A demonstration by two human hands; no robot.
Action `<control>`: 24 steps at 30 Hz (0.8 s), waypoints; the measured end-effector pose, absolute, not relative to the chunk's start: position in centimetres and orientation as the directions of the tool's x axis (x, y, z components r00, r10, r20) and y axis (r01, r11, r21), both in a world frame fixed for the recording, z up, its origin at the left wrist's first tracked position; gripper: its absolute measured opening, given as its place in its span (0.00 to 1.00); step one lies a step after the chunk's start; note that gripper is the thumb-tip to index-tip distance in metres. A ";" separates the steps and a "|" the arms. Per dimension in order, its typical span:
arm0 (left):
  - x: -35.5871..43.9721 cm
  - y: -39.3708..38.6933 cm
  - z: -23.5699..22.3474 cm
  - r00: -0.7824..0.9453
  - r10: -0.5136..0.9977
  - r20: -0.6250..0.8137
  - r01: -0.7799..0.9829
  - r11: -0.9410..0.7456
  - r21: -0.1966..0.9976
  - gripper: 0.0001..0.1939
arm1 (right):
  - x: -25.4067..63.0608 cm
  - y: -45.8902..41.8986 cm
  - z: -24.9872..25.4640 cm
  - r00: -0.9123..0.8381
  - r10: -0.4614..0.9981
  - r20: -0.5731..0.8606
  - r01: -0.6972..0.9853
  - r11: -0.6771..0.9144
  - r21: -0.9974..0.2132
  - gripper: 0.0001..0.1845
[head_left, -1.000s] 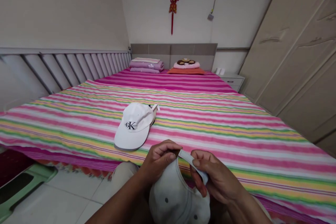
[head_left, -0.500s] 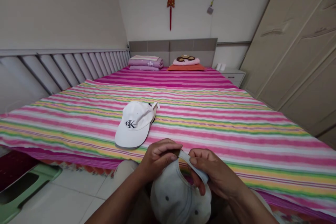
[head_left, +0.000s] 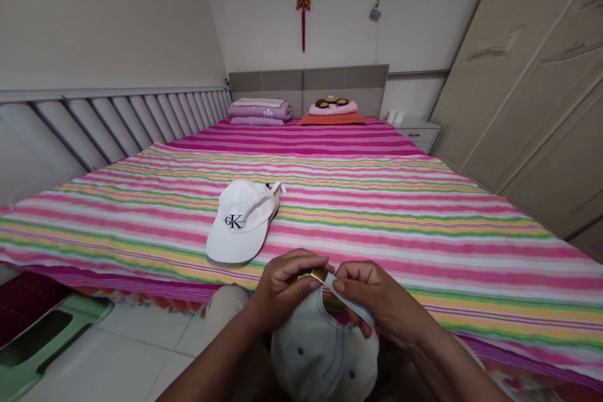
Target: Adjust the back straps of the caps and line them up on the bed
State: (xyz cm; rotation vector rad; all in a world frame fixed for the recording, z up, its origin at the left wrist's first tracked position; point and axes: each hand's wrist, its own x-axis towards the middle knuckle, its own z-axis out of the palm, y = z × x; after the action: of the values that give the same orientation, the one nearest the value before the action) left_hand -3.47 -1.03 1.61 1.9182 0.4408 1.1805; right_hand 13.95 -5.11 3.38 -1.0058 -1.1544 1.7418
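A pale grey-blue baseball cap (head_left: 325,355) is in my hands at the bottom middle, its back opening and strap facing up. My left hand (head_left: 289,282) pinches the left end of the strap beside a gold metal buckle (head_left: 320,274). On the other side, my right hand (head_left: 372,295) is closed on the strap (head_left: 346,297), thumb on top and fingers curled beneath. The cap's brim is out of sight. Beyond my left hand, a white cap (head_left: 242,220) with black "CK" letters lies on the bed, brim toward me and its strap end sticking out behind.
A striped sheet covers the bed (head_left: 424,226). Folded purple bedding (head_left: 261,112) and a pink-and-orange pile (head_left: 333,112) rest by the headboard (head_left: 348,81). A green stool (head_left: 51,333) stands at lower left, a nightstand (head_left: 417,135) at back right, a radiator (head_left: 132,119) along the left wall.
The gold buckle shows more clearly between my hands now. My right fingers have shifted slightly along the strap. The white cap stays where it was; the view has tilted a little.
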 end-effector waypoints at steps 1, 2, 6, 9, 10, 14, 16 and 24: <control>-3.4 -1.1 1.4 0.492 0.680 0.544 -0.150 -0.549 0.822 0.19 | 14.0 -5.1 3.4 -0.364 0.914 -0.179 -0.180 -0.258 -0.949 0.17; -3.3 -1.1 1.2 0.485 0.710 0.510 -0.190 -0.484 0.854 0.19 | 13.9 -5.1 3.4 -0.362 0.915 -0.178 -0.172 -0.253 -0.952 0.17; -3.0 -1.3 0.1 0.500 0.766 0.404 -0.364 -0.237 0.901 0.20 | 13.8 -5.0 3.2 -0.357 0.917 -0.176 -0.146 -0.241 -0.960 0.16; -2.8 -1.4 -0.3 0.527 0.765 0.370 -0.428 -0.137 0.893 0.22 | 13.6 -5.0 3.1 -0.366 0.913 -0.182 -0.127 -0.242 -0.962 0.16; -2.7 -1.4 -0.3 0.530 0.767 0.362 -0.442 -0.114 0.890 0.22 | 13.5 -5.0 3.1 -0.366 0.911 -0.188 -0.121 -0.247 -0.962 0.16; -2.5 -1.4 -0.2 0.503 0.798 0.332 -0.504 -0.042 0.863 0.23 | 13.3 -5.1 2.9 -0.353 0.921 -0.163 -0.177 -0.237 -0.955 0.17; -2.4 -1.5 -0.2 0.470 0.827 0.310 -0.528 -0.018 0.849 0.23 | 13.4 -5.1 2.8 -0.369 0.921 -0.124 -0.229 -0.219 -0.948 0.17; -2.3 -1.4 -0.4 0.420 0.873 0.248 -0.539 0.020 0.842 0.24 | 13.6 -5.4 2.4 -0.328 0.935 -0.133 -0.155 -0.193 -0.969 0.16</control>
State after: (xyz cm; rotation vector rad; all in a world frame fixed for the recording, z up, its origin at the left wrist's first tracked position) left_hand -2.34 -1.41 -0.43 1.0720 0.3884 1.1383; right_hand 13.63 -5.43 2.43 -1.0179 -1.2095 1.6518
